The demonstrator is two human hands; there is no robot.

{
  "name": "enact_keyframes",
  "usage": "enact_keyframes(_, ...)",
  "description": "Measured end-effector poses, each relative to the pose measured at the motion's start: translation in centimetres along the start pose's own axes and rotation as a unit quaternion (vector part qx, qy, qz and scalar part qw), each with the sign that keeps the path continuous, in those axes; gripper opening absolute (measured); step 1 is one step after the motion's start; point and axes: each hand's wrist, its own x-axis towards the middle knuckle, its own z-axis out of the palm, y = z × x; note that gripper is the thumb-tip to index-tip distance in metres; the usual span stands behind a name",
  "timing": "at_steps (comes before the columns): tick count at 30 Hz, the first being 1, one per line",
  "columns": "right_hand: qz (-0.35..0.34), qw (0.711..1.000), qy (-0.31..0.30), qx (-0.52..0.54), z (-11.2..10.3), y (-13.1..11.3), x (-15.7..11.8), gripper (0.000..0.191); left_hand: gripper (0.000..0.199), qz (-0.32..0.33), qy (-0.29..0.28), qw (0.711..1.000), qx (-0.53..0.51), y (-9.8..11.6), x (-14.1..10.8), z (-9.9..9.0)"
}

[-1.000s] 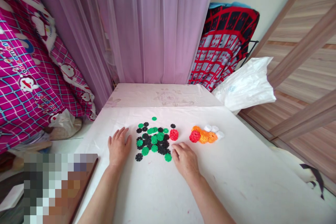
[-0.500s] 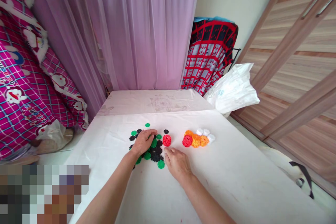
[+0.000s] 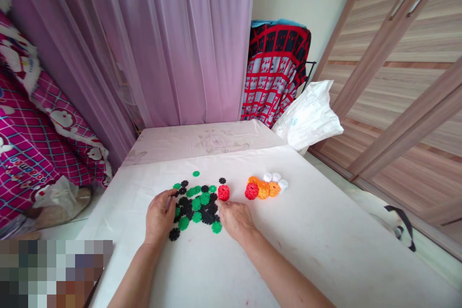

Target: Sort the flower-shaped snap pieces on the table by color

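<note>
A loose pile of black notched plastic discs (image 3: pixel 207 215) and green notched plastic discs (image 3: pixel 197 203) lies spread on the table between my hands. My left hand (image 3: pixel 160 216) rests at the pile's left edge, thumb apart from the fingers, with nothing visible in it. At the pile's right side, my right hand (image 3: pixel 236 219) has its fingers curled together, tips down beside the discs; what they hold, if anything, is hidden. Just beyond those fingertips stands a stack of red discs (image 3: pixel 224 192). One black disc (image 3: pixel 174 234) lies near my left wrist.
Farther right sit another red stack (image 3: pixel 251 191), orange stacks (image 3: pixel 263 190) and white discs (image 3: pixel 276 177). A white cloth covers the table (image 3: pixel 202 269). Beyond its right corner is a white plastic bag (image 3: pixel 310 115); a purple curtain (image 3: pixel 180 48) hangs behind.
My left hand has moved left off the middle of the pile, uncovering green and black discs. My right hand stays near the red stack. The view has shifted slightly right.
</note>
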Motion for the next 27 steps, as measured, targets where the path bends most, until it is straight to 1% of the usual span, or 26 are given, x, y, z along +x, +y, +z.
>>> enact_keyframes(6, 0.028, 1.000, 0.001, 0.002, 0.1, -0.2, 0.2, 0.030, 0.039, -0.003, 0.001, 1.000, 0.004, -0.4, -0.2, 0.2)
enact_keyframes(11, 0.058, 0.998, -0.004, 0.002, -0.1, -0.2, 0.6, 0.033, 0.040, -0.004, -0.002, 1.000, 0.000, -0.7, -0.2, 0.3)
enact_keyframes(17, 0.129, 0.992, -0.005, 0.014, -0.2, 0.0, 1.1, 0.033, 0.040, 0.001, -0.011, 1.000, 0.006, -0.8, -0.2, 0.3)
enact_keyframes(20, 0.145, 0.989, -0.004, 0.020, -0.1, -0.1, 1.4, 0.033, 0.039, -0.003, -0.011, 1.000, 0.007, -0.7, -0.2, 0.4)
enact_keyframes(24, 0.139, 0.990, -0.017, 0.024, -0.4, -0.8, 2.2, 0.041, 0.039, -0.002, -0.016, 1.000, 0.003, -0.6, -0.1, 0.4)
enact_keyframes(27, 0.149, 0.987, -0.046, 0.031, -0.9, -1.4, 3.3, 0.052, 0.039, 0.000, -0.017, 1.000, 0.000, -0.5, -0.1, 0.3)
